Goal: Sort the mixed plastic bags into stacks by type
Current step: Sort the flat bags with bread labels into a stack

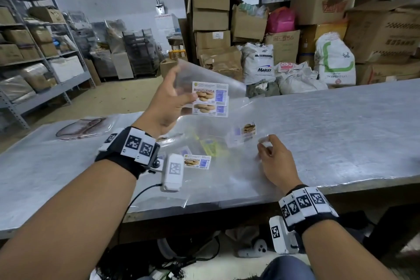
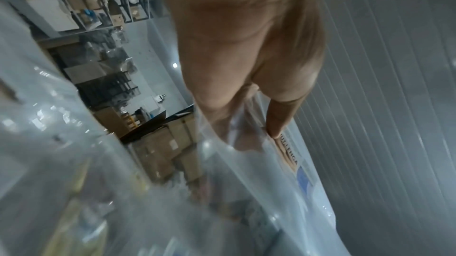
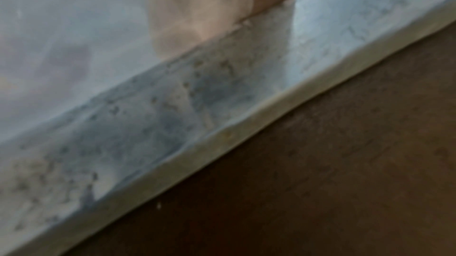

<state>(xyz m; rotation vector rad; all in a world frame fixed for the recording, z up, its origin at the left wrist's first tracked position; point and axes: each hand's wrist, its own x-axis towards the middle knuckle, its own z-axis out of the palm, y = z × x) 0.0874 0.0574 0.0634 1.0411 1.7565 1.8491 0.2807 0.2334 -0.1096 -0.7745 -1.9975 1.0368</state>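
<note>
My left hand point(image 1: 172, 100) is raised above the table and grips two clear plastic bags point(image 1: 210, 93) with white biscuit labels, thumb on the front. In the left wrist view the thumb point(image 2: 279, 121) presses on the held bag point(image 2: 271, 172). My right hand point(image 1: 270, 154) is low over the table and pinches the edge of another clear labelled bag point(image 1: 245, 132), which looks blurred. More mixed bags lie between my hands: one with a biscuit label point(image 1: 197, 161) and one with a yellow label point(image 1: 211, 146). The right wrist view is blurred, with the hand point(image 3: 202, 16) behind clear film.
The grey table point(image 1: 341, 120) stretches right. A clear bag with a brown print point(image 1: 84, 127) lies at the table's far left. Cardboard boxes and sacks point(image 1: 259, 63) stand behind the table, metal shelves point(image 1: 34, 52) to the left. The table's front edge point(image 3: 222, 139) is near my right wrist.
</note>
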